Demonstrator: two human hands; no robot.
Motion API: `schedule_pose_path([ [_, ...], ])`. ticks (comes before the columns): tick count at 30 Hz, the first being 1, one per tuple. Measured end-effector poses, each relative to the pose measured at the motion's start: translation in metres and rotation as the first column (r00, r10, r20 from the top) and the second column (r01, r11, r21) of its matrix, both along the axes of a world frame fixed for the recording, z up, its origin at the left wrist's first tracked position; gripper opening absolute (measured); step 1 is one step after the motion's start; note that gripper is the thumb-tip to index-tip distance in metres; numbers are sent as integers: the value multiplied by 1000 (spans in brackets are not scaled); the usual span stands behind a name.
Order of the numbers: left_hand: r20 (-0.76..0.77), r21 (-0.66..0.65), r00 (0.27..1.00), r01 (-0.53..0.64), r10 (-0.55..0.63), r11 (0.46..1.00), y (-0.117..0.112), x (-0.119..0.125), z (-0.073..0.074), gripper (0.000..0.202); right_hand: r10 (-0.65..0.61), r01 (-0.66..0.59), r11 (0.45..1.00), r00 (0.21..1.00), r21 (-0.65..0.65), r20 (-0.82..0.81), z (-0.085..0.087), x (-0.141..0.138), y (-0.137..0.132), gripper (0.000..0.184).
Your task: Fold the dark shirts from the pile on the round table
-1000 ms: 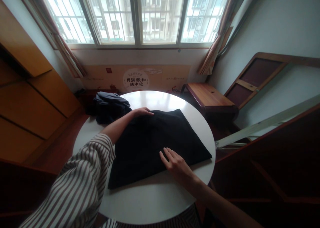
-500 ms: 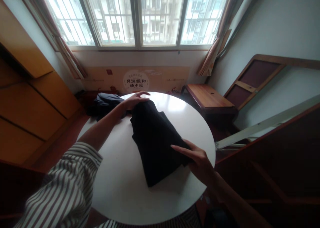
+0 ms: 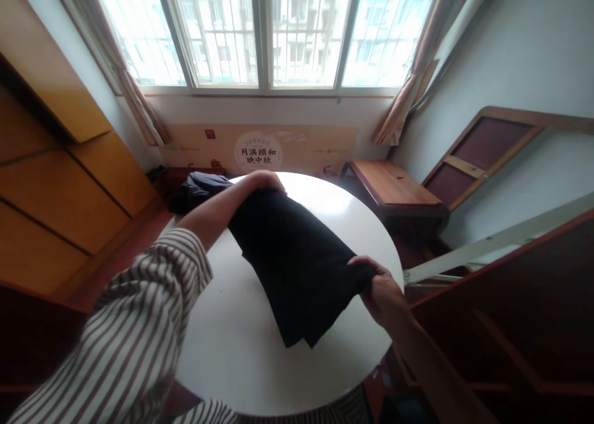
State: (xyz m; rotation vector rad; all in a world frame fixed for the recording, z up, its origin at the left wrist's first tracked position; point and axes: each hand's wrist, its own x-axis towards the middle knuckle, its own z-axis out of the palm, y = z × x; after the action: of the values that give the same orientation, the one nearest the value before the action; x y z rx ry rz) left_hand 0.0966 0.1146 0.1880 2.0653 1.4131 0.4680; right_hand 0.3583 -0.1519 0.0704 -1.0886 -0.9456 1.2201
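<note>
The right fingers point(image 3: 364, 260) are closed on a bunched side of the black cloth point(image 3: 297, 263), with the fingertips showing on top. The left fingers point(image 3: 278, 182) bend down over the cloth's far end; the wrist and cloth hide the fingertips, so I cannot tell how tightly they grip. The cloth stretches slantwise between the two sets of fingers, above the white round counter point(image 3: 232, 356), its loose lower corners hanging nearer the person than either set. Left of the left fingers, at the counter's edge, lies a heap of grey-blue clothes point(image 3: 204, 186), partly behind the forearm. Beyond and to the right of the right fingers stands a low wooden table point(image 3: 394, 182). Farther off, past the left fingers, a printed banner point(image 3: 257, 151) runs along the wall below the window point(image 3: 266, 34).
</note>
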Motion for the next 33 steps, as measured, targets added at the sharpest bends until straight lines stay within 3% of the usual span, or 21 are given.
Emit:
schedule_pose_path([
  [1,-36,-1,999,4,-4,1000,-1,-1,-20,7,-7,9,1000,994,-19,112,-16,8,5,32],
  [3,-111,-16,994,19,-21,1000,-6,-8,-53,4,-63,40,997,922,67,382,-43,25,11,33],
  [5,-138,27,990,8,-4,1000,-12,-21,-74,13,-185,21,965,757,261,626,-60,38,8,33],
  [7,-156,108,988,15,2,994,-22,-37,-86,32,-302,-104,904,534,416,790,-65,44,0,40],
  [10,-256,282,961,181,-108,942,-56,-61,-94,47,-398,-432,782,208,449,894,-58,41,-15,51],
  [12,-349,354,903,374,-250,857,-93,-74,-97,44,-454,-624,672,77,398,888,-51,33,-21,52],
  [14,-404,357,816,557,-414,750,-137,-81,-101,40,-512,-728,581,20,364,859,-45,24,-23,50],
  [17,-448,344,677,734,-584,586,-194,-81,-112,47,-541,-786,517,9,341,841,-40,10,-20,46],
  [19,-454,405,663,749,-596,525,-217,-75,-125,51,-526,-814,482,27,325,850,-37,1,-16,43],
  [22,-447,560,696,708,-562,431,-229,-60,-146,38,-488,-855,429,52,291,871,-34,-15,-14,40],
  [25,-432,651,688,685,-583,326,-229,-44,-156,26,-469,-880,370,101,299,877,-30,-26,-13,36],
  [27,-384,697,701,647,-602,309,-229,-34,-154,25,-458,-872,353,156,340,875,-26,-25,-13,35],
  [31,-264,782,750,534,-606,320,-241,-12,-139,29,-386,-806,389,297,446,874,-17,-5,-10,47],
  [33,-259,778,741,540,-619,322,-250,-1,-134,27,-347,-789,401,340,466,874,-17,8,-11,53],
])
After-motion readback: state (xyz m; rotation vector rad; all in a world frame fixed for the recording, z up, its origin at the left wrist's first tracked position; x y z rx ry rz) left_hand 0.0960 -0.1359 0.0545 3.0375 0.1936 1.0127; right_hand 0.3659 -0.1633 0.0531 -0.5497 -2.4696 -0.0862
